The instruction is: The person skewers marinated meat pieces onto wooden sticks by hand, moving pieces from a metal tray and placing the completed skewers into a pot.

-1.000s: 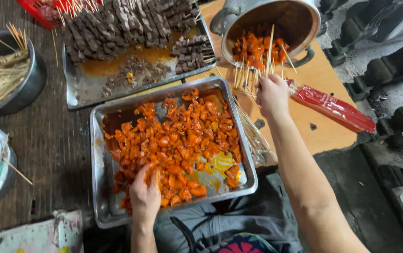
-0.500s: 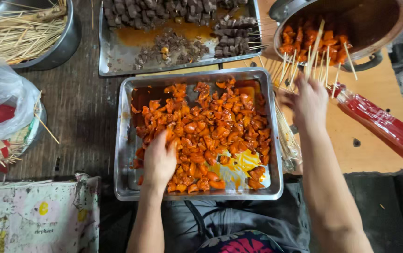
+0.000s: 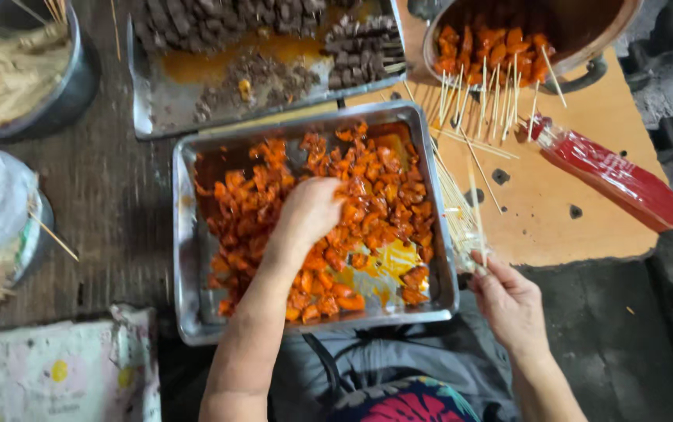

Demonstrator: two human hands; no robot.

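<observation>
Your left hand [image 3: 311, 212] lies knuckles up in the middle of the metal tray [image 3: 188, 258], fingers curled down into the marinated meat pieces [image 3: 383, 187]; whether they have closed on a piece you cannot tell, since the fingertips are buried. The pieces are small, irregular chunks, glossy and orange-red, heaped across most of the tray, with a pool of yellow oil showing on the bare metal near the front right corner. The tray is a shallow rectangle of dull steel with rounded corners and a rolled rim, sitting just in front of your lap.

Your right hand [image 3: 511, 303] is off the tray's front right corner, fingers pinched around the near ends of a bundle of thin bamboo skewers [image 3: 461, 215]. The pale, straight sticks lie along the tray's right rim.

Beyond them, more skewers fan out from a round pot [image 3: 587, 47] holding threaded orange meat, its lip resting over the orange board [image 3: 555, 203]. A long red plastic packet [image 3: 618, 176] lies slantwise on that board. Behind your tray sits a second steel tray [image 3: 188, 98] of dark brown skewered meat in brownish sauce. To the far left a round metal bowl [image 3: 71, 86] holds a tangle of bare sticks.
</observation>
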